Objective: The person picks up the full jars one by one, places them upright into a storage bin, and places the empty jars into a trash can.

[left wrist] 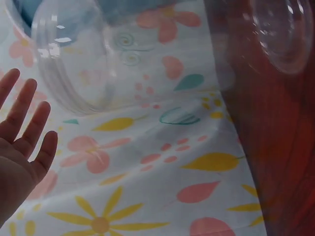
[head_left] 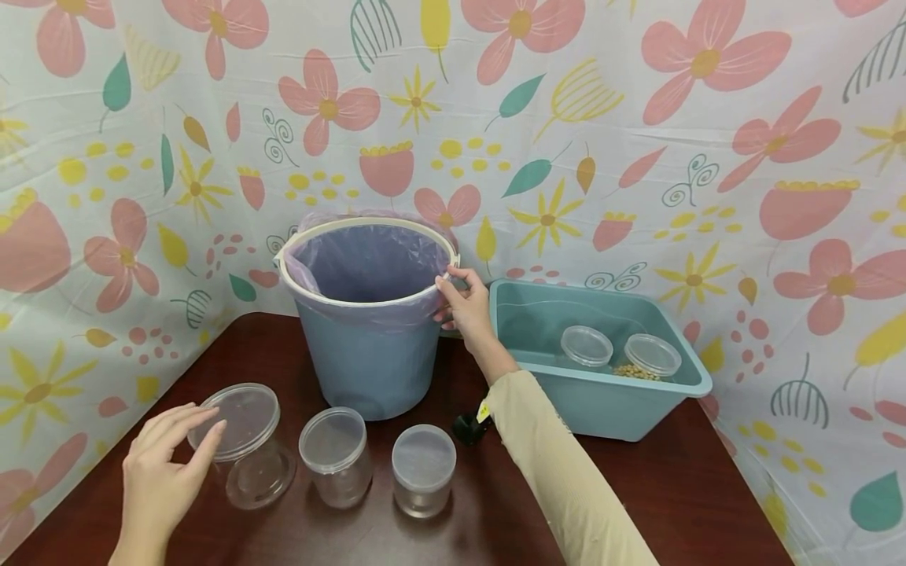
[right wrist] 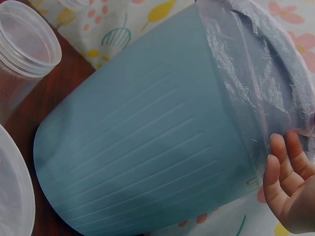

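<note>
A blue trash bin (head_left: 371, 362) stands at the back of the table, lined with a thin lilac plastic bag (head_left: 304, 267) under a white rim ring (head_left: 368, 301). My right hand (head_left: 465, 303) pinches the ring at the bin's right side; in the right wrist view its fingers (right wrist: 279, 147) lie against the bag. At the left, my left hand (head_left: 163, 472) is held with its fingers spread beside a large clear jar (head_left: 244, 424). The left wrist view shows a gap between those fingers (left wrist: 44, 118) and the jar. Two smaller lidded clear jars (head_left: 340, 464) (head_left: 423, 475) stand to its right.
A blue-green tub (head_left: 587, 393) stands right of the bin, with two clear round lids (head_left: 587, 346) (head_left: 654, 355) and small tan pieces (head_left: 635, 372) inside. A small black object (head_left: 467, 428) with a yellow label lies by my right forearm. Floral cloth (head_left: 552, 157) hangs behind the table.
</note>
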Demonstrator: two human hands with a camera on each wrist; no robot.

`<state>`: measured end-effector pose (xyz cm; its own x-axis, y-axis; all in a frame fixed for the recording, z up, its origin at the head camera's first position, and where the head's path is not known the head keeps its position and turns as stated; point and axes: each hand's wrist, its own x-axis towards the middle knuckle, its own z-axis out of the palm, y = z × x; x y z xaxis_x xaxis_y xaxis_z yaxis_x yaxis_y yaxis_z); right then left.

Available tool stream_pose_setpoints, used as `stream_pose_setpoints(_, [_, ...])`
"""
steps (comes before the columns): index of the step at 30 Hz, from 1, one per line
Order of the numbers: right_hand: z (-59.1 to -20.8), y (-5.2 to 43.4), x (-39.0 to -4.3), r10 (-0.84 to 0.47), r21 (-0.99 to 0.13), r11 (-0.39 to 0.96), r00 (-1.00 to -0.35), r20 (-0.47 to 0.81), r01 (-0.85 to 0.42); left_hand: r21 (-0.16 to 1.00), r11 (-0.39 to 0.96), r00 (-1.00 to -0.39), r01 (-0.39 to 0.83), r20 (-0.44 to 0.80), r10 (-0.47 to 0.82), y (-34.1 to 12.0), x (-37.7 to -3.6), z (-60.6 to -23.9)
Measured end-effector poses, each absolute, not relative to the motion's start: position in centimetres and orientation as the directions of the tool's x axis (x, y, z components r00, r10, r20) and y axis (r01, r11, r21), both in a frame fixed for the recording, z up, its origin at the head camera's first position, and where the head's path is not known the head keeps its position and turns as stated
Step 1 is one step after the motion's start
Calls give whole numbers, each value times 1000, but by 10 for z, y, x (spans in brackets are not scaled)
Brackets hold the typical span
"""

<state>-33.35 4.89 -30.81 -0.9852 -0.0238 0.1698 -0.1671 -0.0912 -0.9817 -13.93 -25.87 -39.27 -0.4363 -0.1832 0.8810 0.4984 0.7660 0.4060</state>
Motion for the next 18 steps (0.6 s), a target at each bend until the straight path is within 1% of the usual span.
stream_pose_setpoints(5, [-308,49,-333,-26,-982,-86,-985,170,-167,429,770,-501,472,849,-166,-265,-144,-403])
stream_pose_setpoints(9, [-308,49,-334,-30,-981,-90,-985,173,-169,487,764,-567,424,800,-196,-265,-146,-410])
stream_pose_setpoints(11, [-308,49,-334,-29,-981,-96,-984,174,-171,522,767,-623,372,753,-210,-262,-145,-411])
stream_pose_setpoints(15, [-309,49,-333,-23,-979,-103,-983,180,-176,573,773,-717,273,657,-233,-260,-143,-414])
stream_pose_setpoints(18, [-309,49,-333,-22,-978,-101,-983,184,-181,593,777,-764,214,596,-245,-259,-141,-416])
